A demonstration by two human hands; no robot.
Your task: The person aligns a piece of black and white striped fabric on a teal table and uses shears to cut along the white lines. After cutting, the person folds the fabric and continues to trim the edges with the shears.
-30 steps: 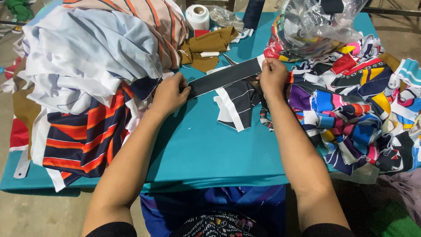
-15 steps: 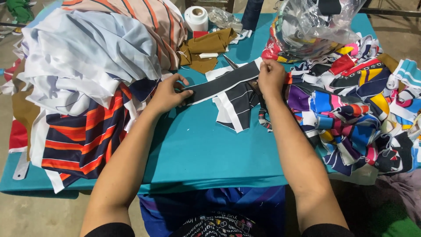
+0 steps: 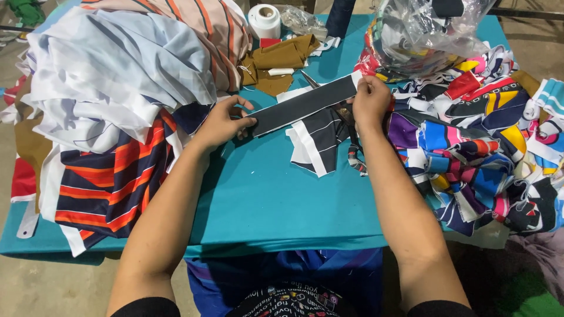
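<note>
Teal table (image 3: 282, 199) fills the middle. Pale and striped fabric heap (image 3: 117, 88) at 9–10 o'clock; multicoloured scrap pile (image 3: 482, 152) at 3 o'clock, clear plastic bag (image 3: 423, 29) at 1 o'clock. Dark fabric strip (image 3: 302, 104) stretched slantwise just above centre, over black-and-white offcuts (image 3: 317, 144). Left hand (image 3: 223, 120) pinches its lower end; right hand (image 3: 370, 103) pinches the upper end. White thread spool (image 3: 264, 20) at 12 o'clock.
</note>
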